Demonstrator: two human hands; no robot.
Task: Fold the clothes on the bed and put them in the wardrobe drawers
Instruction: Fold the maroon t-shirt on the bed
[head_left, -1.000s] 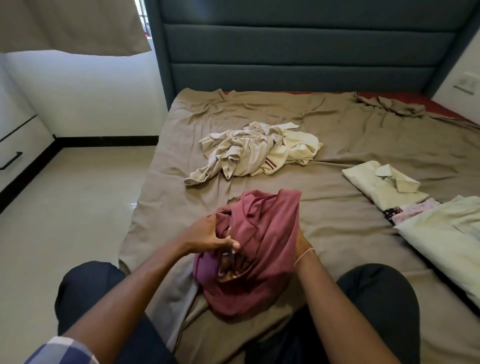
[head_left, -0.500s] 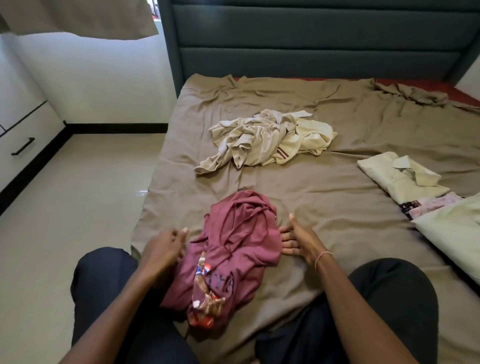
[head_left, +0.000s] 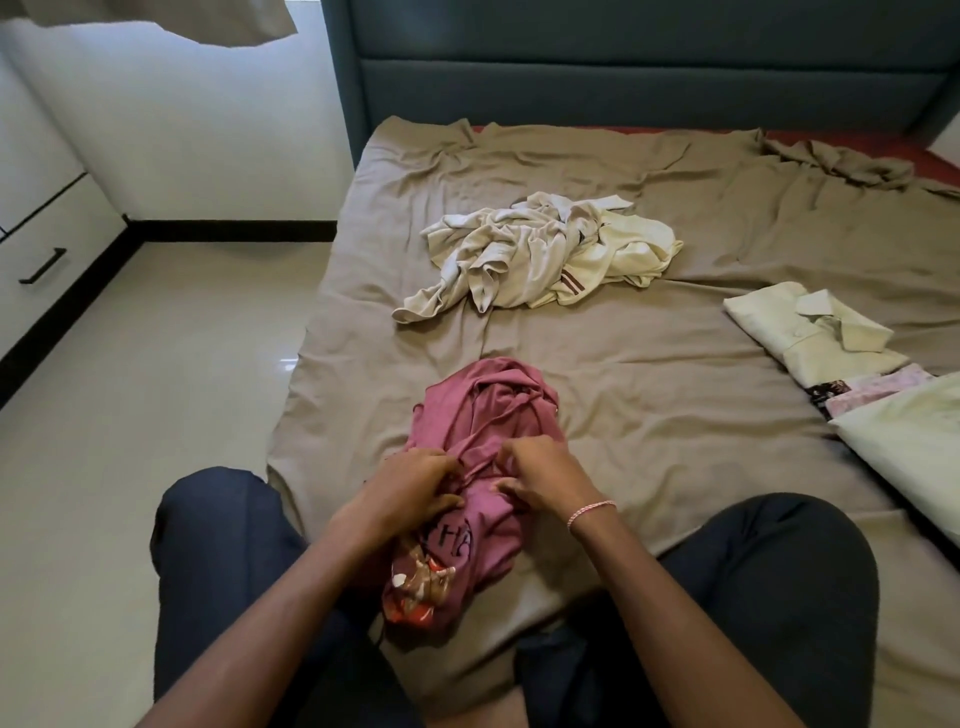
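Maroon shirt (head_left: 485, 415) bunched, print (head_left: 434, 577) half hidden | left hand (head_left: 410, 488) grip pinching fabric | right hand (head_left: 545, 475) grip likewise

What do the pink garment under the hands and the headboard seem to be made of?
The pink garment: soft matte knit, probably cotton jersey; it bunches in loose folds and bears a printed design. The headboard: padded upholstery in matte dark teal, with horizontal seams between panels; woven fabric or faux leather, I cannot tell which.
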